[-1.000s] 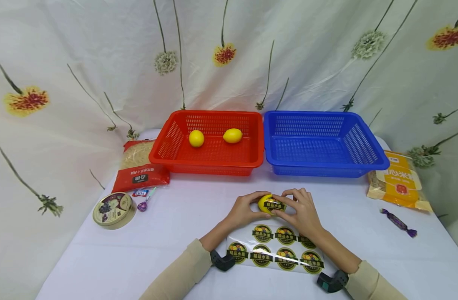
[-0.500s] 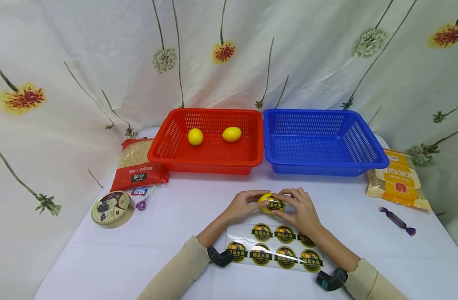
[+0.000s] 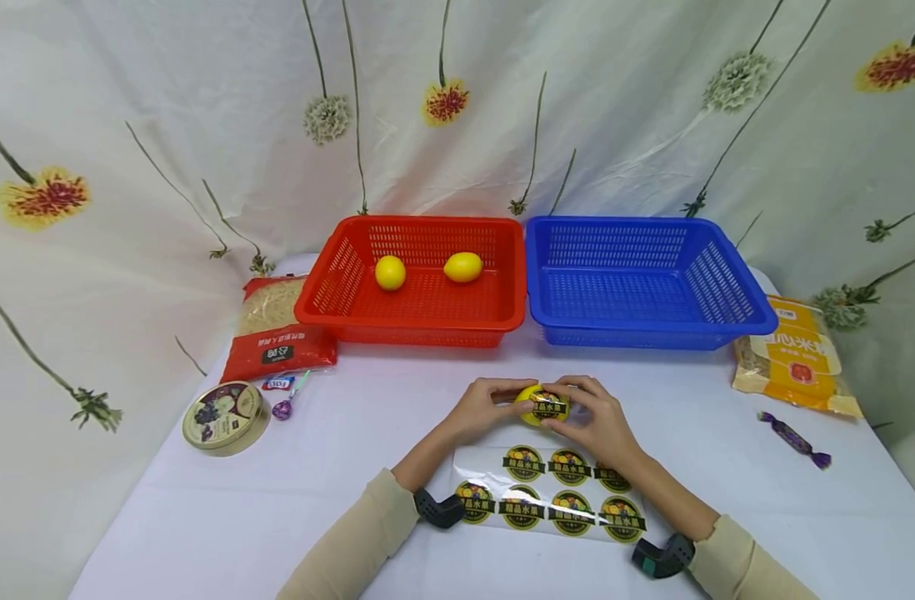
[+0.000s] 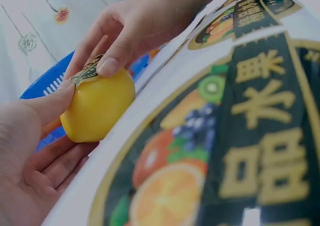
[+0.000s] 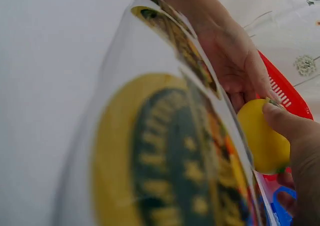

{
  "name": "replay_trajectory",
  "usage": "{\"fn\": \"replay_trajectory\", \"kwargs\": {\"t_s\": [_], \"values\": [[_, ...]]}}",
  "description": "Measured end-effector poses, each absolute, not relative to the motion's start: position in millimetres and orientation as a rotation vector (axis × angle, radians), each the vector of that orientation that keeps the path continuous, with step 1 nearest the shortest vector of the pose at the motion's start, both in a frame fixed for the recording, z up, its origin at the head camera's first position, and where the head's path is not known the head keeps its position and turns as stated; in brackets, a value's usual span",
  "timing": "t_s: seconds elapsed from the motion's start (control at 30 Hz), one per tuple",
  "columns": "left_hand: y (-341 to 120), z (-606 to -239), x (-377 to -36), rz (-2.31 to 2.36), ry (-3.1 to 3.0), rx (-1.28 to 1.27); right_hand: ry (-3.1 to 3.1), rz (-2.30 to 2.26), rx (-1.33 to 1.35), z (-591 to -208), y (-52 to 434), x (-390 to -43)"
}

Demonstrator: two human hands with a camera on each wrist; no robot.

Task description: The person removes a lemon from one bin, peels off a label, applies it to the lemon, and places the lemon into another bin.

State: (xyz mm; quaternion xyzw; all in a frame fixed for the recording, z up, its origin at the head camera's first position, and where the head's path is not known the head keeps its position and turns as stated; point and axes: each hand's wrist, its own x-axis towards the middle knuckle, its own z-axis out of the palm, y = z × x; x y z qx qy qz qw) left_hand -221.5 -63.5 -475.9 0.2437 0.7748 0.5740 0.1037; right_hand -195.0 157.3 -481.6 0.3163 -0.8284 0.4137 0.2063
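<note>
A yellow lemon (image 4: 102, 108) is held between both hands above the middle of the table. Across its upper face lies a round black-and-gold sticker (image 3: 550, 406) with Chinese characters. My left hand (image 3: 482, 412) grips the lemon from the left, its thumb on the sticker's left edge. From the other side my right hand (image 3: 604, 423) holds the fruit, the thumb pressing on the sticker's lower edge in the left wrist view. Just below the hands lies a sheet (image 3: 478, 458) of several matching stickers, partly covered by the right forearm.
At the back, a red basket (image 3: 410, 331) holds two lemons, beside a blue basket (image 3: 630, 337). On the left are a red-ended food bag (image 3: 277, 350), a round tin (image 3: 223, 417) and a lollipop (image 3: 282, 409). A yellow bag (image 3: 798, 358) and a purple-wrapped candy (image 3: 793, 439) lie right.
The left thumb has moved up from the lemon's lower side onto the sticker's left edge. Both hands keep the lemon in about the same place.
</note>
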Motion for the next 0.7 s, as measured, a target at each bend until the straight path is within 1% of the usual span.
{"fn": "replay_trajectory", "kwargs": {"t_s": [0.27, 0.57, 0.7], "values": [[-65.0, -475.3, -222.4, 1.732, 2.197, 0.674, -2.496, 1.797, 0.698, -484.0, 167.7, -197.2], [-67.9, -479.0, -227.1, 1.75, 2.101, 0.644, -2.512, 2.024, 0.746, -478.7, 173.7, -203.8], [-71.5, -480.7, -231.2, 1.713, 2.086, 0.674, -2.488, 2.035, 0.786, -478.1, 176.1, -207.0]]}}
